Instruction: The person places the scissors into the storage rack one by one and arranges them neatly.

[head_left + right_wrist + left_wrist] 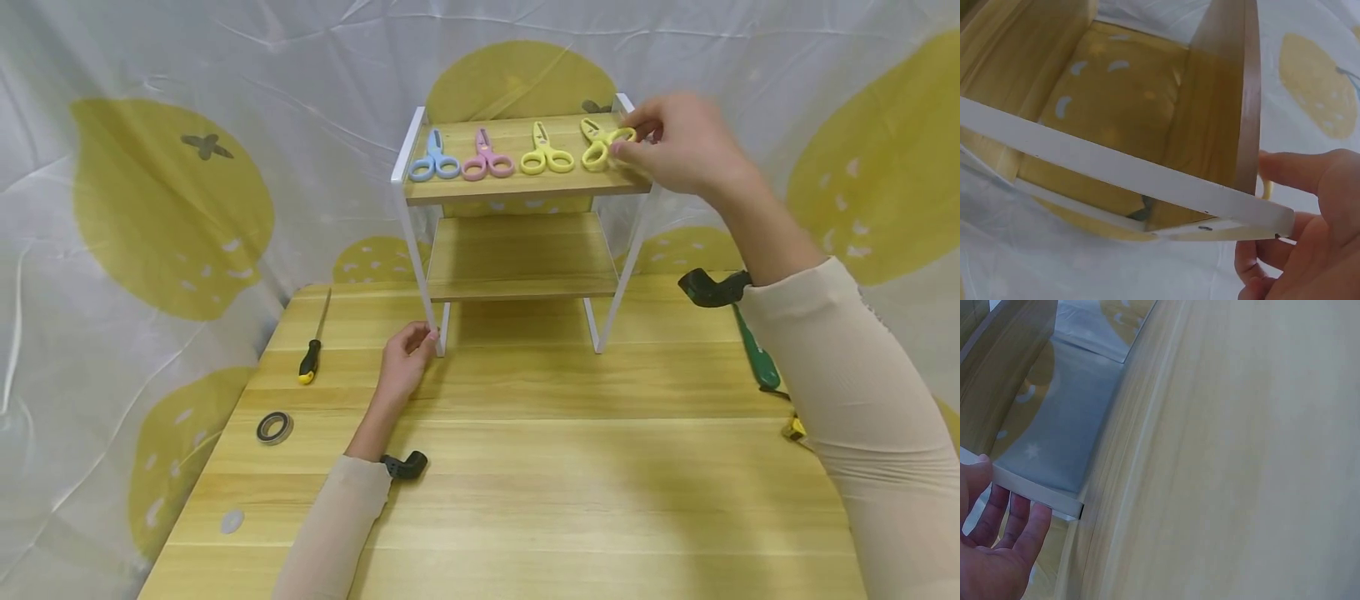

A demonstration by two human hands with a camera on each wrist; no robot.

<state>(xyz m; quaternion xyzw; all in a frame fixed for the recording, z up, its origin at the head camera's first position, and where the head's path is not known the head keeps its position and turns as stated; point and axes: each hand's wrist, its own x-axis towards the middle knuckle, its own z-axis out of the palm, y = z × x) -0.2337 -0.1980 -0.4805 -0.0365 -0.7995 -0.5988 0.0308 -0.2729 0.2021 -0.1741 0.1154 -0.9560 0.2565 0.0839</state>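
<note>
My right hand (686,146) pinches one handle of the rightmost yellow scissors (596,156), which lie tilted on the top board of a small two-tier shelf (525,194). In the right wrist view only a sliver of the yellow handle (1267,189) shows beside the thumb. To their left, another pair of yellow scissors (547,158), pink scissors (487,161) and blue scissors (434,163) lie in a row, tips away from me. Low at the shelf's left side, my left hand (403,358) grips the white metal leg (1038,492) between thumb and fingers.
On the table's left are a screwdriver (311,358), a roll of tape (274,427) and a pale round disc (232,522). A green tool (759,354) and a yellow-black item (795,429) lie partly behind my right arm. A lemon-print curtain (315,75) hangs behind the shelf.
</note>
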